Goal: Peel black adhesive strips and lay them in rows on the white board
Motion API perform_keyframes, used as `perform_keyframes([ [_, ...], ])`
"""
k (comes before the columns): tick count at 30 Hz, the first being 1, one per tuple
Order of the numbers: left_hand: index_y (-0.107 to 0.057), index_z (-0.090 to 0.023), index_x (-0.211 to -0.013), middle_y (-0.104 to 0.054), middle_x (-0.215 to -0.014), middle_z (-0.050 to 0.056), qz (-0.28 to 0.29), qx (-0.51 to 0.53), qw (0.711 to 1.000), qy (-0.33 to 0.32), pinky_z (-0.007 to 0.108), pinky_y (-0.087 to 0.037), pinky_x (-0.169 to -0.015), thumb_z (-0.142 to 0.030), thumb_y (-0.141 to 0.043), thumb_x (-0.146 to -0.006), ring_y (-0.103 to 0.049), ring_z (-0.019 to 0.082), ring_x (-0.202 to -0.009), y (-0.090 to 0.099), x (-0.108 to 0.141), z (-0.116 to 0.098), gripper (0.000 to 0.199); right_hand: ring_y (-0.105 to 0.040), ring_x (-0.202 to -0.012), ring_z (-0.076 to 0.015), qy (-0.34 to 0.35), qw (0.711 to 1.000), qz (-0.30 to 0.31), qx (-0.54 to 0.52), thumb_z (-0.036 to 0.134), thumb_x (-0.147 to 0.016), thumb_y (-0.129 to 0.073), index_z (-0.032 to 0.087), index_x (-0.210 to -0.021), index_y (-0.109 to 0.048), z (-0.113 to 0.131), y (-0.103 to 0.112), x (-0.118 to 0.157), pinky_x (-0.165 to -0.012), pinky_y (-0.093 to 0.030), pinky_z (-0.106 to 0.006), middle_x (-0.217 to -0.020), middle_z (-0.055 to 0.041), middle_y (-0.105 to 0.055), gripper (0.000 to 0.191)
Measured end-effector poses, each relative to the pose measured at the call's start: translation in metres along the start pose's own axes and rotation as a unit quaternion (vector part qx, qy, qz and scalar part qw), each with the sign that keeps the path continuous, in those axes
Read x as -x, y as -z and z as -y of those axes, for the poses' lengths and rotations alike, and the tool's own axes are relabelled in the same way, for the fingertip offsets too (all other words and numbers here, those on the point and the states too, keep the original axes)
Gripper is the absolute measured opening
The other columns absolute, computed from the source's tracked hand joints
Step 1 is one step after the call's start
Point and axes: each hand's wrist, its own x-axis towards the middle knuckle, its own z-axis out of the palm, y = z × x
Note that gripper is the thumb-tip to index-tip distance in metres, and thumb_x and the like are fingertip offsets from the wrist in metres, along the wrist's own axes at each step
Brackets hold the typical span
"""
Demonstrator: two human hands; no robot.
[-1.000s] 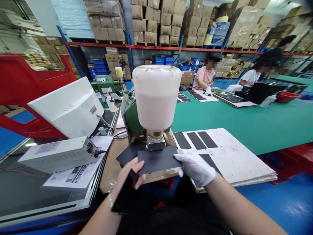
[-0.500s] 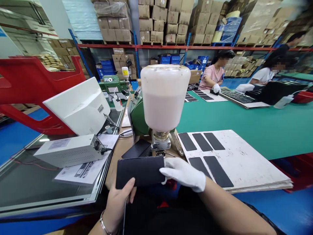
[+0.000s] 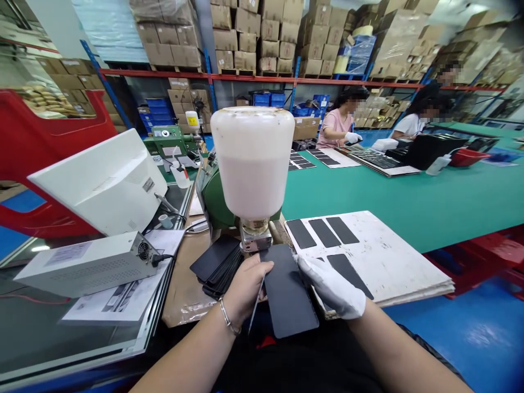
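Observation:
A thin black rectangular panel (image 3: 290, 300) slants lengthways toward me, its far end just under the metal head (image 3: 256, 239) of the machine. My bare left hand (image 3: 246, 284), with a bracelet at the wrist, is closed at the panel's upper left edge, thumb on top. A thin edge below that hand may be a second sheet; I cannot tell. My right hand (image 3: 333, 286), in a white glove, grips the panel along its right edge; its fingertips are partly hidden. Left of the machine head lies a stack of similar black panels (image 3: 219, 262).
A large bottle of pale liquid (image 3: 254, 169) stands upside down on the green machine (image 3: 213, 199). To the right, a white board (image 3: 397, 254) carries several black panels. At left are a white monitor (image 3: 98, 180) and a power box (image 3: 85, 265). Co-workers sit beyond the green table (image 3: 347, 194).
The panel has turned from crosswise to lengthways and shifted right. My left hand has moved forward to its upper left edge; my right hand is on its right side. The view has shifted.

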Motion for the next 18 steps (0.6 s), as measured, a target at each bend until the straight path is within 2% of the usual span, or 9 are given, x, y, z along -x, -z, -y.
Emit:
perform_keyframes([
  [2,-0.058,-0.016,-0.075,-0.046,-0.043,-0.006,-0.028,0.002,1.0,-0.006,0.018,-0.025,-0.033,-0.031,-0.063,-0.067,-0.035,0.006,-0.032,0.013,0.01,0.0,0.017,-0.052,-0.111,-0.0225,0.014,0.999,0.032,0.0,0.053,-0.089,-0.037,0.023,-0.112,-0.059,0.012,-0.014,-0.005,-0.099,-0.039,-0.039,-0.115,-0.0065,-0.06,0.044],
  [5,-0.061,-0.017,-0.091,-0.056,-0.056,-0.003,-0.09,0.011,0.996,-0.014,0.021,-0.038,-0.041,-0.032,-0.063,-0.069,-0.049,0.011,-0.042,0.04,0.031,-0.001,0.027,-0.055,-0.103,-0.021,0.058,0.995,0.076,0.033,0.05,-0.091,-0.035,0.024,-0.108,-0.06,0.025,-0.044,-0.017,-0.095,-0.041,-0.035,-0.108,-0.0057,-0.062,0.04],
  [8,-0.06,-0.019,-0.102,-0.064,-0.068,0.0,-0.176,0.019,0.984,-0.022,0.027,-0.047,-0.051,-0.034,-0.063,-0.07,-0.059,0.017,-0.054,0.066,0.055,-0.001,0.035,-0.057,-0.086,-0.0181,0.086,0.985,0.116,0.091,0.048,-0.091,-0.033,0.021,-0.093,-0.06,0.034,-0.07,-0.033,-0.083,-0.044,-0.032,-0.092,-0.0047,-0.063,0.038],
  [10,-0.061,-0.018,-0.103,-0.067,-0.072,0.003,-0.212,0.026,0.976,-0.034,0.029,-0.05,-0.056,-0.033,-0.065,-0.069,-0.062,0.019,-0.06,0.078,0.069,0.0,0.038,-0.054,-0.074,-0.0154,0.081,0.979,0.142,0.125,0.05,-0.09,-0.036,0.018,-0.081,-0.056,0.04,-0.08,-0.042,-0.071,-0.043,-0.029,-0.08,-0.0027,-0.059,0.039],
  [12,-0.063,-0.015,-0.101,-0.069,-0.076,0.006,-0.197,0.029,0.979,-0.047,0.029,-0.051,-0.06,-0.032,-0.068,-0.068,-0.063,0.019,-0.064,0.083,0.08,0.0,0.037,-0.049,-0.066,-0.0129,0.068,0.975,0.166,0.128,0.053,-0.085,-0.044,0.017,-0.073,-0.053,0.045,-0.083,-0.049,-0.062,-0.04,-0.026,-0.071,-0.0002,-0.055,0.039],
  [14,-0.066,-0.013,-0.095,-0.069,-0.075,0.007,-0.154,0.009,0.986,-0.063,0.027,-0.05,-0.06,-0.032,-0.07,-0.069,-0.062,0.019,-0.066,0.083,0.086,0.002,0.032,-0.047,-0.064,-0.0113,0.051,0.975,0.197,0.094,0.051,-0.079,-0.056,0.016,-0.073,-0.053,0.048,-0.08,-0.052,-0.058,-0.039,-0.024,-0.07,0.0012,-0.054,0.036],
  [18,-0.068,-0.012,-0.074,-0.067,-0.069,0.005,-0.065,-0.095,0.991,-0.075,0.025,-0.046,-0.059,-0.033,-0.067,-0.073,-0.059,0.017,-0.064,0.078,0.077,0.012,0.021,-0.05,-0.058,-0.0098,-0.005,0.973,0.217,0.073,0.033,-0.07,-0.067,0.016,-0.08,-0.054,0.04,-0.066,-0.048,-0.052,-0.038,-0.02,-0.067,0.0025,-0.056,0.023],
])
